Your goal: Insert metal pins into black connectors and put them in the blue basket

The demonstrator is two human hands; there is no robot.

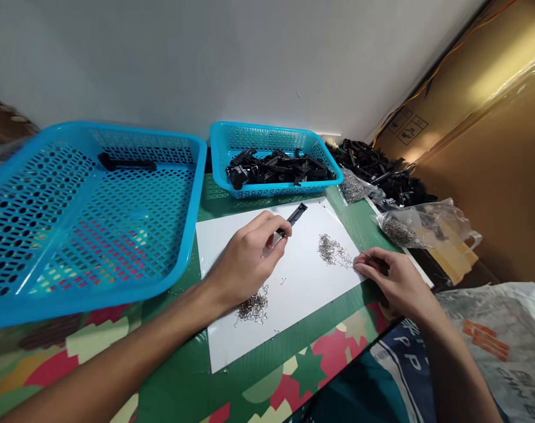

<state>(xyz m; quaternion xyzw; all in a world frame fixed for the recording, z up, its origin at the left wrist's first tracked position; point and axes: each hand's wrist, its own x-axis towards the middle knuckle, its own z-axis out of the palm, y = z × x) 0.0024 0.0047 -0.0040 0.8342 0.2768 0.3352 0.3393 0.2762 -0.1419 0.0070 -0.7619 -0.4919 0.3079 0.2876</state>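
My left hand (250, 252) is above the white sheet (303, 294), with thumb and fingers closed on a narrow black plastic part (297, 214) that points away to the upper right. At the sheet's right edge, my right hand (391, 276) is in a pinch; whatever lies between its fingertips is too small to make out. Just left of those fingertips lies a loose pile of small bent metal wire pieces (329, 249). A second pile of wire pieces (253, 306) sits below my left wrist, partly covered by it. A few single pieces lie between the piles.
A large blue basket (192, 235) at left holds one long black part (126, 163). Behind the sheet, a smaller blue basket (271, 191) contains several black parts. More black parts (382, 170), bags of wire pieces (397, 229) and a cardboard box (492, 129) stand at right.
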